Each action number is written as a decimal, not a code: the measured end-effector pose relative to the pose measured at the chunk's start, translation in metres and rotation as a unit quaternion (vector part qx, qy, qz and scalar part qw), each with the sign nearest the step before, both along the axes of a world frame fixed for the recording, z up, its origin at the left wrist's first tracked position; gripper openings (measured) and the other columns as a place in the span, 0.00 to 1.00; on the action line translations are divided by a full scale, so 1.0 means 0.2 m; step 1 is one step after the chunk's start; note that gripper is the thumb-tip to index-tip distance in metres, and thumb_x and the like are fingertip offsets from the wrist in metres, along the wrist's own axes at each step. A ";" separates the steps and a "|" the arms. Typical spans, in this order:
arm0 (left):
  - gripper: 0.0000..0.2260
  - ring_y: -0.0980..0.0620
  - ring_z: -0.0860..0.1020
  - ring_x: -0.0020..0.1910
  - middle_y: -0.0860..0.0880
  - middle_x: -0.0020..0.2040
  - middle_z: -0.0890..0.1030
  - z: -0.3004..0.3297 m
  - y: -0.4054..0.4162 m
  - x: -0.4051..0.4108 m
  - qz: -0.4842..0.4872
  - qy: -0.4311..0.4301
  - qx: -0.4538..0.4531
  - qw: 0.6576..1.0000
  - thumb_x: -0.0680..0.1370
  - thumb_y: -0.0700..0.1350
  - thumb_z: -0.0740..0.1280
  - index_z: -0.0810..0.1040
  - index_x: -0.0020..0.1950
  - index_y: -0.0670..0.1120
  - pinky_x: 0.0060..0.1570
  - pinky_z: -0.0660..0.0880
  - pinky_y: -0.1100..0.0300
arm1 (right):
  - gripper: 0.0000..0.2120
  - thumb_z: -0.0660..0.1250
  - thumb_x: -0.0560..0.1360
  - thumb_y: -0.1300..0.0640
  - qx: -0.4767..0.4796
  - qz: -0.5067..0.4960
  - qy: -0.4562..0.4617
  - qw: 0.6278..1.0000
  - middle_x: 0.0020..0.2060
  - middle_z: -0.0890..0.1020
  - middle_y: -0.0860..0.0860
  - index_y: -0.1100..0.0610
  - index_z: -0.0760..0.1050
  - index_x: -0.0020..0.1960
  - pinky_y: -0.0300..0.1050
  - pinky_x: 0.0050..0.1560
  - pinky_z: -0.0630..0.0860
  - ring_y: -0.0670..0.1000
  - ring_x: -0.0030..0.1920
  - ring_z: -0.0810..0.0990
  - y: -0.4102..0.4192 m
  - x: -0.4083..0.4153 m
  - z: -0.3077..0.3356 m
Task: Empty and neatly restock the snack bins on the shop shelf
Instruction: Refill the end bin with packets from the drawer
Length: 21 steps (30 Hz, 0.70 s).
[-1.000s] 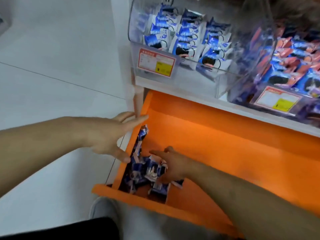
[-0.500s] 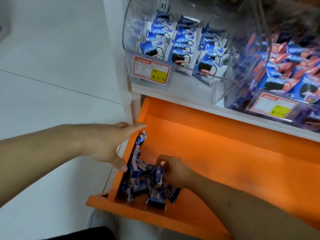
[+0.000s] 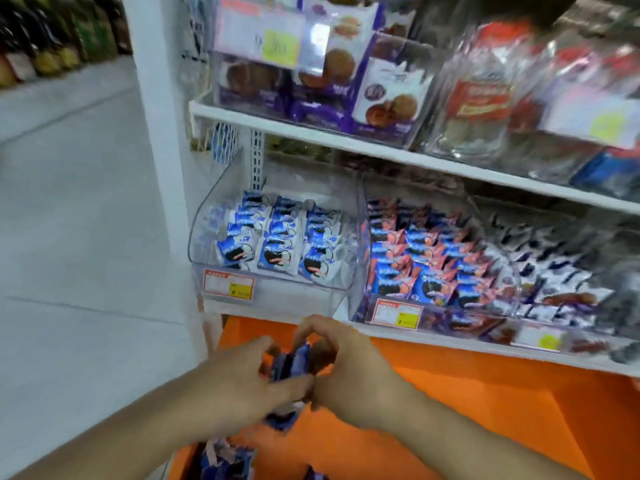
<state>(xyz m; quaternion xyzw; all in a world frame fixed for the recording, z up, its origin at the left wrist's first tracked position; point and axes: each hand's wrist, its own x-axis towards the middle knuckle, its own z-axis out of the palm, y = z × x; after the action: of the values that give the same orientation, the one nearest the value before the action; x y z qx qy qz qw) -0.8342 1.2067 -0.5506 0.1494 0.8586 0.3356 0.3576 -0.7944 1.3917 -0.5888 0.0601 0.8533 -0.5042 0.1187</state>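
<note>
Hands, left point(image 3: 239, 382) and right point(image 3: 346, 372), clutch blue packets point(image 3: 291, 367).

Blue snack packets point(image 3: 290, 367) bunched upright, clear bin point(image 3: 273, 244) holding neat rows

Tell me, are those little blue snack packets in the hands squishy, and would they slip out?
Probably crinkly and a bit floppy: the blue snack packets bunch unevenly between the left hand and the right hand. Likely light, since several fit in one grasp. Their glossy wrappers look slippery, so a few could slide out; some already lie loose in the orange drawer below.
</note>
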 end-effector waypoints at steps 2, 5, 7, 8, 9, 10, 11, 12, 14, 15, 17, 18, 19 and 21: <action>0.18 0.58 0.85 0.41 0.57 0.43 0.87 0.08 0.06 0.02 0.063 -0.040 0.089 0.993 0.70 0.65 0.75 0.81 0.56 0.59 0.46 0.84 0.52 | 0.21 0.68 0.67 0.74 -0.003 -0.034 0.028 0.999 0.33 0.82 0.55 0.52 0.76 0.51 0.53 0.31 0.76 0.51 0.31 0.77 0.04 0.03 0.13; 0.12 0.50 0.86 0.40 0.51 0.44 0.88 0.11 0.09 0.03 0.118 -0.112 0.169 0.972 0.77 0.40 0.75 0.84 0.59 0.53 0.41 0.84 0.51 | 0.18 0.74 0.72 0.69 0.004 -0.071 0.055 0.996 0.39 0.84 0.53 0.50 0.76 0.55 0.50 0.41 0.80 0.48 0.36 0.79 0.10 0.08 0.27; 0.14 0.44 0.87 0.44 0.45 0.47 0.88 0.13 0.09 0.04 0.140 -0.136 0.201 0.960 0.76 0.36 0.75 0.85 0.60 0.48 0.42 0.83 0.48 | 0.19 0.75 0.75 0.67 -0.001 -0.071 0.056 0.996 0.45 0.84 0.55 0.49 0.76 0.58 0.45 0.44 0.79 0.46 0.40 0.79 0.14 0.12 0.34; 0.14 0.42 0.87 0.45 0.43 0.48 0.88 0.13 0.10 0.03 0.156 -0.143 0.223 0.952 0.76 0.35 0.75 0.85 0.59 0.46 0.44 0.83 0.46 | 0.18 0.75 0.75 0.67 0.008 -0.066 0.062 0.996 0.46 0.84 0.53 0.49 0.77 0.59 0.42 0.44 0.79 0.45 0.42 0.79 0.15 0.12 0.36; 0.15 0.40 0.87 0.47 0.42 0.49 0.88 0.15 0.11 0.03 0.172 -0.157 0.245 0.941 0.74 0.34 0.75 0.85 0.59 0.45 0.47 0.83 0.43 | 0.17 0.74 0.77 0.66 0.026 -0.061 0.070 0.995 0.48 0.82 0.50 0.49 0.78 0.60 0.39 0.45 0.78 0.44 0.43 0.78 0.17 0.12 0.37; 0.17 0.38 0.87 0.48 0.40 0.51 0.88 0.15 0.12 0.02 0.189 -0.173 0.270 0.928 0.71 0.34 0.76 0.85 0.59 0.44 0.51 0.82 0.41 | 0.16 0.73 0.78 0.64 0.047 -0.051 0.080 0.994 0.49 0.81 0.46 0.49 0.79 0.61 0.36 0.47 0.77 0.43 0.46 0.78 0.17 0.12 0.38; 0.19 0.37 0.87 0.49 0.39 0.52 0.87 0.18 0.13 0.03 0.199 -0.191 0.288 0.917 0.68 0.34 0.77 0.85 0.58 0.43 0.55 0.80 0.39 | 0.14 0.73 0.80 0.61 0.065 -0.045 0.090 0.993 0.50 0.80 0.43 0.47 0.80 0.62 0.35 0.49 0.75 0.42 0.48 0.78 0.17 0.12 0.39; 0.20 0.34 0.86 0.50 0.37 0.52 0.87 0.18 0.15 0.03 0.209 -0.201 0.312 0.905 0.66 0.34 0.78 0.86 0.57 0.42 0.59 0.78 0.35 | 0.14 0.72 0.80 0.59 0.074 -0.042 0.096 0.992 0.51 0.79 0.40 0.45 0.80 0.63 0.33 0.50 0.74 0.40 0.50 0.77 0.17 0.12 0.41; 0.15 0.30 0.84 0.51 0.36 0.52 0.87 0.20 0.18 0.03 0.230 -0.203 0.356 0.883 0.64 0.33 0.81 0.90 0.48 0.44 0.65 0.73 0.30 | 0.15 0.74 0.79 0.52 0.064 -0.048 0.098 0.992 0.55 0.76 0.37 0.41 0.80 0.64 0.32 0.53 0.75 0.37 0.53 0.76 0.17 0.11 0.43; 0.12 0.29 0.84 0.50 0.36 0.50 0.87 0.23 0.19 0.04 0.242 -0.201 0.373 0.873 0.64 0.32 0.79 0.90 0.43 0.46 0.65 0.72 0.30 | 0.16 0.75 0.79 0.51 0.048 -0.053 0.090 0.993 0.57 0.75 0.38 0.40 0.79 0.64 0.30 0.53 0.75 0.36 0.54 0.76 0.17 0.10 0.43; 0.12 0.30 0.85 0.45 0.35 0.48 0.87 0.24 0.21 0.04 0.261 -0.198 0.404 0.854 0.66 0.32 0.72 0.89 0.44 0.45 0.63 0.71 0.30 | 0.14 0.75 0.79 0.51 0.007 -0.063 0.069 0.996 0.60 0.75 0.41 0.41 0.78 0.62 0.28 0.49 0.76 0.39 0.53 0.80 0.16 0.07 0.43; 0.15 0.30 0.85 0.43 0.34 0.48 0.86 0.23 0.21 0.04 0.265 -0.194 0.418 0.847 0.66 0.32 0.71 0.88 0.49 0.43 0.61 0.73 0.31 | 0.12 0.75 0.79 0.51 -0.009 -0.071 0.066 0.995 0.58 0.77 0.43 0.41 0.78 0.61 0.30 0.47 0.78 0.41 0.50 0.82 0.16 0.06 0.43; 0.18 0.30 0.85 0.42 0.32 0.48 0.86 0.22 0.21 0.03 0.265 -0.191 0.430 0.842 0.66 0.33 0.70 0.84 0.55 0.41 0.56 0.75 0.32 | 0.10 0.74 0.79 0.51 -0.022 -0.083 0.066 0.994 0.54 0.80 0.45 0.42 0.78 0.59 0.34 0.45 0.80 0.42 0.47 0.83 0.16 0.05 0.42; 0.22 0.31 0.85 0.41 0.30 0.50 0.85 0.18 0.20 -0.01 0.267 -0.184 0.451 0.831 0.67 0.35 0.70 0.79 0.62 0.37 0.42 0.81 0.40 | 0.07 0.74 0.79 0.47 -0.036 -0.104 0.069 0.991 0.46 0.83 0.44 0.41 0.78 0.55 0.39 0.42 0.82 0.43 0.40 0.82 0.17 0.03 0.41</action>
<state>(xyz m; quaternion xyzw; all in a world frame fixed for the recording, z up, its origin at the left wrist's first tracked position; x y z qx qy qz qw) -0.8360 1.2472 -0.5138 -0.0050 0.5366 0.7895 0.2980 -0.7890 1.4258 -0.5063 0.1093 0.8296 -0.5475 0.0080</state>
